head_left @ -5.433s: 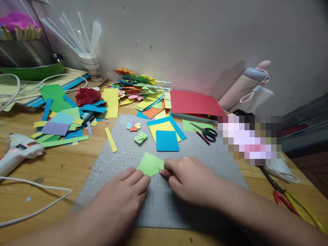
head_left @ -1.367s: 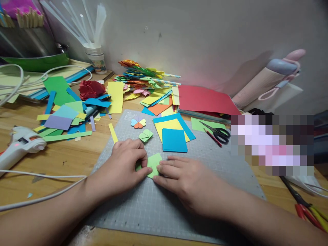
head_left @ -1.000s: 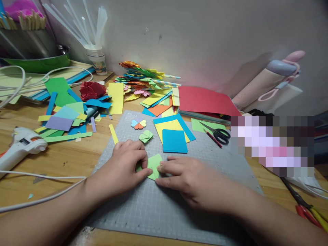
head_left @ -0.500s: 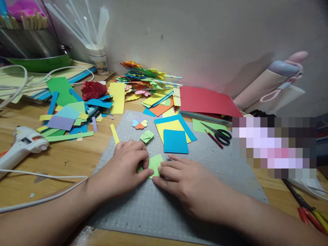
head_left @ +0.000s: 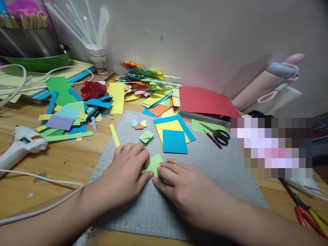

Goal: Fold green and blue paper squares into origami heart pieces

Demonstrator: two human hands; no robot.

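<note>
On the grey cutting mat (head_left: 123, 212) lies a small piece of light green paper (head_left: 155, 161), partly folded. My left hand (head_left: 132, 165) covers its left side, with curled fingers and the thumb on its lower edge. From the right, my right hand (head_left: 184, 182) pinches the paper's near corner with thumb and bent fingers. Just beyond sits a folded green paper heart shape (head_left: 146, 136), and behind it a multicoloured paper flower (head_left: 139, 123). A stack of blue square paper (head_left: 175, 141) overlaps yellow and blue sheets. A yellow strip (head_left: 114, 135) reaches towards my left knuckles.
Black scissors (head_left: 220, 136) and a red pencil (head_left: 213, 139) lie at the mat's right. A white glue gun (head_left: 24, 145) rests at left, its cable (head_left: 51, 174) crossing near my left forearm. Paper scraps (head_left: 61, 122), a red pad (head_left: 207, 100) and a cup of clear sticks (head_left: 97, 59) stand behind.
My left fingers have shifted slightly on the green paper, and more of its left part shows. The right hand stays at the corner. The view has moved a little.
</note>
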